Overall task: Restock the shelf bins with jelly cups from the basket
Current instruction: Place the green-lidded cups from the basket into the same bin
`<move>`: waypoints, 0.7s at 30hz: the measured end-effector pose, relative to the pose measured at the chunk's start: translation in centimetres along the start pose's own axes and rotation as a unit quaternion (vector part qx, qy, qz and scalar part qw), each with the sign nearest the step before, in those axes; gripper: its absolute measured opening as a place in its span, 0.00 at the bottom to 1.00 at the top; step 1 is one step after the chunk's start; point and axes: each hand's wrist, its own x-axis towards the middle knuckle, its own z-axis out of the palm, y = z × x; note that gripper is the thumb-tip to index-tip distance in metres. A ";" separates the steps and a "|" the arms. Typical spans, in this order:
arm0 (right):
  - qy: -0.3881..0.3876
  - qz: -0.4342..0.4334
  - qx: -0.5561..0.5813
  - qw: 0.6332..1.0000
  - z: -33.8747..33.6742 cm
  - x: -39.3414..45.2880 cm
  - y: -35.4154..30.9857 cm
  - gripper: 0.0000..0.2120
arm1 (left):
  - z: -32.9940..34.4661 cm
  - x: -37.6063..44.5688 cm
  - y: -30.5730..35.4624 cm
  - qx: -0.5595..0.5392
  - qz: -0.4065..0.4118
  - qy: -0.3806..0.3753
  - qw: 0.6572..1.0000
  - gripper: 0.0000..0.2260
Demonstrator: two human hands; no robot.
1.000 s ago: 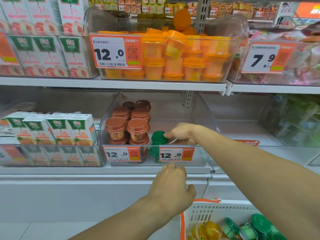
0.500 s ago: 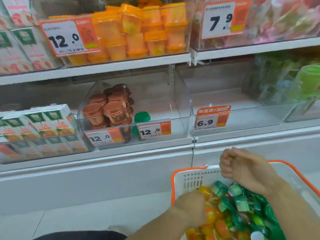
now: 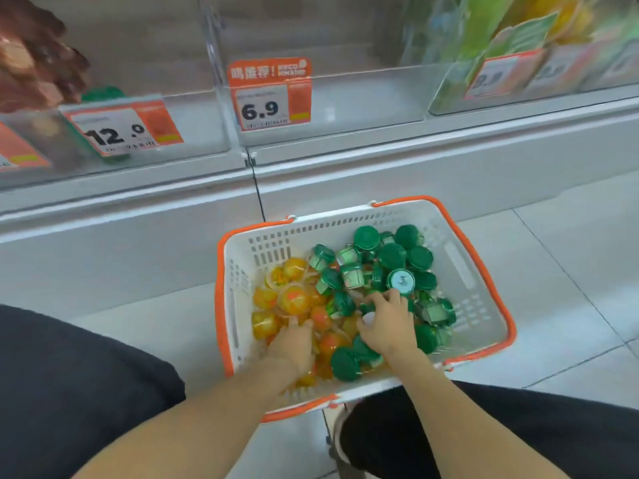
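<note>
A white basket with orange rim [image 3: 479, 271] sits on the floor between my knees. Orange jelly cups [image 3: 294, 299] fill its left half and green-lidded jelly cups [image 3: 390, 255] its right half. My left hand [image 3: 292, 344] is pushed down among the orange cups, with its fingertips hidden. My right hand [image 3: 389, 323] lies on the green cups, fingers curled around one. In the clear shelf bin behind the 12.0 price tag [image 3: 121, 129], a green cup [image 3: 102, 93] stands beside the brown-lidded cups [image 3: 34, 63].
A clear bin [image 3: 363, 98] with a 6.9 tag [image 3: 269, 95] stands right of the 12.0 bin, nothing visible inside. Further right are blurred bins with green and yellow goods [image 3: 484, 39]. The white shelf base [image 3: 345, 174] runs above the basket; tiled floor [image 3: 570, 271] lies to the right.
A second ago my right hand was at the 12.0 bin by the green cup. Both hands have since come down into the basket, and my view has tilted down toward it.
</note>
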 end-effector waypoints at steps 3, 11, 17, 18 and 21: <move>-0.015 0.050 0.044 0.998 -0.8 0.8 -0.4 0.27 | 0.5 -1.2 -1.7 -0.017 -0.079 0.031 0.996 0.26; -0.289 0.064 -0.062 0.953 -4.5 0.2 -2.6 0.38 | 0.4 -2.7 1.7 -0.006 0.066 0.058 0.996 0.24; -0.293 0.048 0.001 0.955 -6.2 0.1 -1.6 0.30 | 2.2 -2.1 4.8 -0.193 -0.007 -0.058 0.979 0.35; -0.292 0.060 0.037 0.954 -7.2 0.4 -0.8 0.29 | 2.4 -1.9 5.1 -0.205 -0.013 -0.067 0.976 0.39; -0.257 0.093 0.196 0.942 -10.2 1.4 1.7 0.28 | 2.7 -1.7 5.4 -0.232 -0.036 -0.063 0.970 0.42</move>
